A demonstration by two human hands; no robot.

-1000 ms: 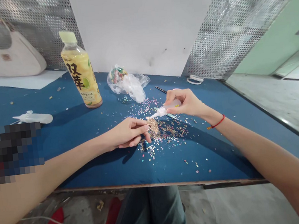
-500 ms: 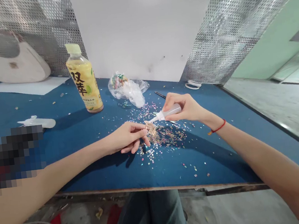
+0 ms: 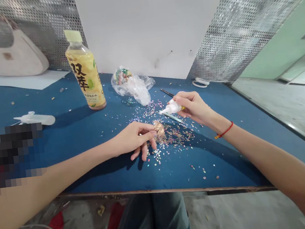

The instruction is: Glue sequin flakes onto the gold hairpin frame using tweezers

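My left hand [image 3: 137, 137] pinches a small gold, crinkled-looking ornament [image 3: 159, 128] between thumb and fingertips, just above the blue table. Its exact kind is too small to tell. In my right hand [image 3: 195, 106] is a small white glue bottle [image 3: 172, 107], gripped by its body with the pointed nozzle facing left. The nozzle is apart from the ornament, above and slightly right of it. Loose shiny sequins [image 3: 178, 135] lie scattered beneath and around both hands. A thin pale strip-like tool [image 3: 172, 118] rests under the bottle.
A yellow drink bottle [image 3: 86, 78] stands at back left, beside a clear plastic bag [image 3: 138, 88] with colourful contents. A translucent nozzle bottle [image 3: 39, 119] lies at left. Farther back are a white handbag [image 3: 22, 57], a thin dark tool [image 3: 166, 92] and a white ring [image 3: 200, 83].
My right hand has drawn the glue bottle's nozzle up and away from the gold ornament. My left hand still pinches the ornament. The whole view has shifted slightly.
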